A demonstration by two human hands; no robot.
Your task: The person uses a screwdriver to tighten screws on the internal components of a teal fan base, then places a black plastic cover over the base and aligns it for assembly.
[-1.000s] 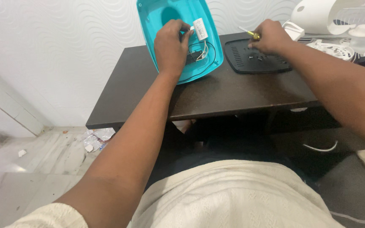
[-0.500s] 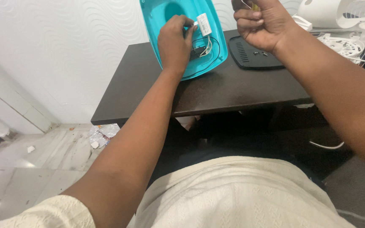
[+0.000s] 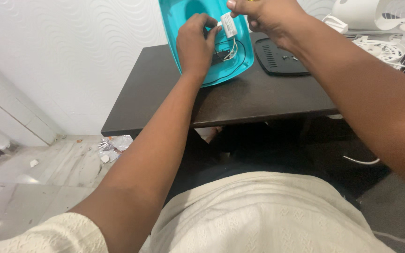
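A teal plastic housing leans on the dark table against the wall, its inside facing me. A small white cylinder part with thin wires sits inside it. My left hand rests on the housing and pinches the left end of that cylinder. My right hand is closed in a fist just to the right of the cylinder, over the housing's upper edge. A sliver of the yellow screwdriver handle shows at the top edge of the view.
A black vented plate lies flat to the right of the housing, with small screws on it. White fan parts and a white shell crowd the table's right end. Crumpled scraps lie on the floor at left.
My right hand has lifted off the black plate with the screwdriver and moved left and up to the white cylinder. My left hand has stayed on the housing.
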